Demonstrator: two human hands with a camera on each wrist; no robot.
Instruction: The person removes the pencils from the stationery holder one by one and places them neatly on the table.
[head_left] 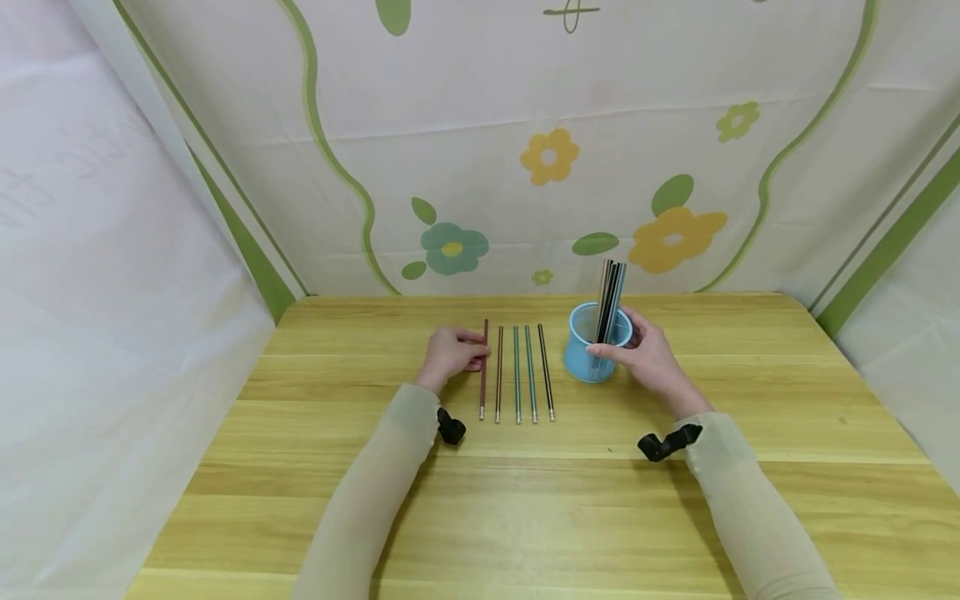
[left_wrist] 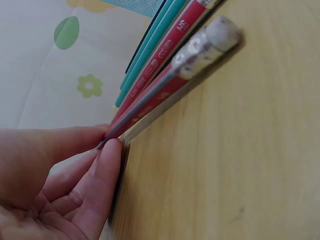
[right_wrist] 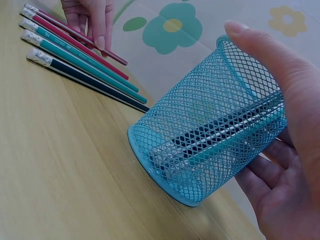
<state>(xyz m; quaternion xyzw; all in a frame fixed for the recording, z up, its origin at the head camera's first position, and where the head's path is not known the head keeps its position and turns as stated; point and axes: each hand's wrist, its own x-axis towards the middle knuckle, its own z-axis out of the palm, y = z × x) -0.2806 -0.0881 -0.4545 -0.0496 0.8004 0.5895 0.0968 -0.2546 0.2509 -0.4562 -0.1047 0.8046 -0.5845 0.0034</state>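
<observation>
Hidden stuff first. From my end, the left grip [head_left: 453, 352] covers part of the leftmost red pencil [head_left: 483, 388]; thumb and forefinger are pinching it at the left end of the row on the counter [head_left: 570, 500]. In the left wrist view its far end is lost behind the fingertips and the eraser end, closest to the lens, is a bit blurred. Can't tell if it's fully off the counter. That view also cuts the cup down to a sliver of mesh at the top.

Right grip [head_left: 651, 354] is grasping the blue mesh cup [head_left: 580, 363], thumb on the near side, other fingers mostly behind it in my head view; the hand runs off the right edge in the right wrist view. Cup is upright on the counter, right of the row. Inside: a leaning bundle of pencils [head_left: 611, 290], mostly black plus some lighter ones, tops sticking well above the rim. Lower ends show only through mesh, too fuzzy to count.

Between leftmost red pencil and cup, lying side by side: second red pencil [head_left: 498, 375], two green pencils [head_left: 517, 375], black pencil [head_left: 546, 372], erasers toward me. Lettering mostly unreadable.
</observation>
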